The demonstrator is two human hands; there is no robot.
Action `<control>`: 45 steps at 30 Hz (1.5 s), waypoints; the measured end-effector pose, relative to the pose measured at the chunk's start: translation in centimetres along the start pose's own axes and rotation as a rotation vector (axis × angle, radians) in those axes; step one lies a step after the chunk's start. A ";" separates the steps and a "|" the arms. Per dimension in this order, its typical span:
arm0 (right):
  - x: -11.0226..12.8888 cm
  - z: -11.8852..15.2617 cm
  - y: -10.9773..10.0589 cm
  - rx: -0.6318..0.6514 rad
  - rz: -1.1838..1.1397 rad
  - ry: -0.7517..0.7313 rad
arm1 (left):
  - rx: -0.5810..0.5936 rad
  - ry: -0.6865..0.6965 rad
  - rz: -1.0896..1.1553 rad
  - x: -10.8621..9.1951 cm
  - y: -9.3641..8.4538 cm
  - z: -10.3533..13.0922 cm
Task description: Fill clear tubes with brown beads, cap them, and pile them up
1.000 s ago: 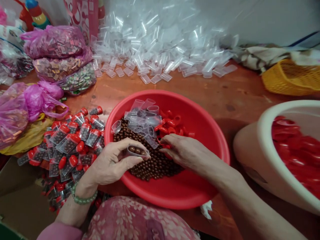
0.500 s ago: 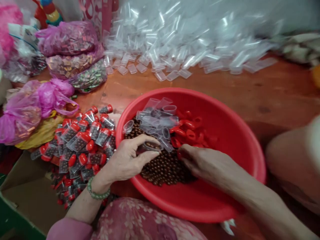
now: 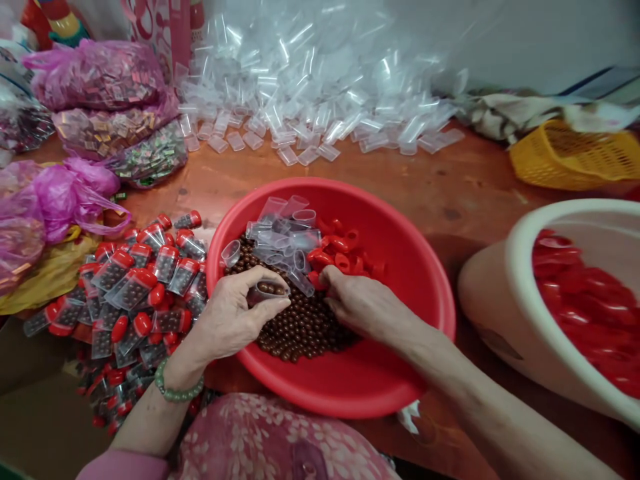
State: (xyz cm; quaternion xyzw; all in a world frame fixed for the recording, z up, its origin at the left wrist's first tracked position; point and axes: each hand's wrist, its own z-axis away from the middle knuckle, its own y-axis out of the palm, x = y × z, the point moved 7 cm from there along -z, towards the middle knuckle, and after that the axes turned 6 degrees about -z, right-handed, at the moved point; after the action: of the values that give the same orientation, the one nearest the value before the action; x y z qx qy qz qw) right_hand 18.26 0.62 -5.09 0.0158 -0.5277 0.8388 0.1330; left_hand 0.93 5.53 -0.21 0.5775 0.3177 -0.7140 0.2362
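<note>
My left hand (image 3: 235,313) holds a clear oval container (image 3: 265,292) with brown balls inside, its open end up, over the left side of a red basin (image 3: 410,267). My right hand (image 3: 357,297) is closed at the edge of the red caps (image 3: 345,250); a bit of red shows at its fingertips, so it grips a red cap (image 3: 315,279). Brown balls (image 3: 300,327) are heaped in the basin below both hands. Empty clear containers (image 3: 285,240) lie on the heap's far side.
Filled, red-capped containers (image 3: 133,287) are piled left of the basin. A white bucket (image 3: 490,267) of red caps stands right, a yellow basket (image 3: 565,157) behind it. Clear containers (image 3: 310,100) cover the table's back. Pink bags (image 3: 100,77) lie at the back left.
The view has swung right, bringing the white bucket and yellow basket into sight. My left hand still holds the filled container, and my right hand stays by the red caps.
</note>
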 end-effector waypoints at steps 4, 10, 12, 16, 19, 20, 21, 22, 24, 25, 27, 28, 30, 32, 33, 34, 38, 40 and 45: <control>-0.4 1.4 -1.1 -0.109 -0.124 -0.048 | 0.019 -0.082 -0.006 0.5 0.3 0.0; 3.1 5.6 -5.4 -0.569 -0.499 -0.368 | -0.079 -0.085 0.012 0.1 0.7 -0.4; 4.7 6.6 -5.9 -0.658 -0.520 -0.456 | -0.133 -0.106 0.050 0.1 0.6 -0.4; 7.0 7.8 -6.2 -0.773 -0.531 -0.600 | -0.188 -0.141 0.126 0.4 0.3 -0.2; 7.8 8.4 -6.3 -0.811 -0.545 -0.700 | -0.176 -0.166 0.188 0.7 0.1 0.0; 7.9 8.4 -6.4 -0.806 -0.559 -0.725 | -0.179 -0.167 0.204 0.7 0.0 0.1; 7.9 8.4 -6.4 -0.794 -0.581 -0.737 | -0.188 -0.162 0.218 0.6 -0.2 0.2; 7.8 8.4 -6.3 -0.775 -0.611 -0.737 | -0.199 -0.156 0.227 0.5 -0.4 0.2; 7.2 8.1 -6.1 -0.749 -0.700 -0.699 | -0.220 -0.147 0.228 0.4 -0.7 0.3; 6.7 8.0 -6.0 -0.744 -0.764 -0.663 | -0.223 -0.146 0.225 0.4 -0.8 0.4; 5.8 7.6 -5.7 -0.738 -0.921 -0.574 | -0.215 -0.141 0.210 0.3 -0.8 0.3; 5.3 7.4 -5.5 -0.733 -0.992 -0.529 | -0.212 -0.136 0.201 0.3 -0.8 0.3; 4.8 7.1 -5.3 -0.717 -1.061 -0.441 | -0.198 -0.128 0.175 0.2 -0.7 0.3; 4.7 6.9 -5.6 -0.730 -1.016 -0.390 | -0.176 -0.117 0.167 0.2 -0.6 0.3; 4.8 6.9 -6.0 -0.748 -0.962 -0.385 | -0.160 -0.106 0.174 0.1 -0.5 0.3; 5.0 6.9 -6.4 -0.767 -0.898 -0.396 | -0.143 -0.092 0.181 0.0 -0.4 0.3; 6.8 6.9 -7.3 -0.776 -0.612 -0.519 | -0.122 -0.050 0.181 -0.1 -0.2 0.3; 7.6 6.7 -7.2 -0.756 -0.505 -0.555 | -0.138 -0.054 0.192 0.1 -0.2 0.3; 8.2 6.3 -6.4 -0.676 -0.397 -0.555 | -0.164 -0.096 0.233 0.6 -0.1 0.3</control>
State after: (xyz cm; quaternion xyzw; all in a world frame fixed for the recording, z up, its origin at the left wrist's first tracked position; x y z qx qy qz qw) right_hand 11.16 -0.68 4.73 0.2954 -0.7731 0.5429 0.1423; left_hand 0.50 5.44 -0.75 0.5544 0.2942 -0.6801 0.3788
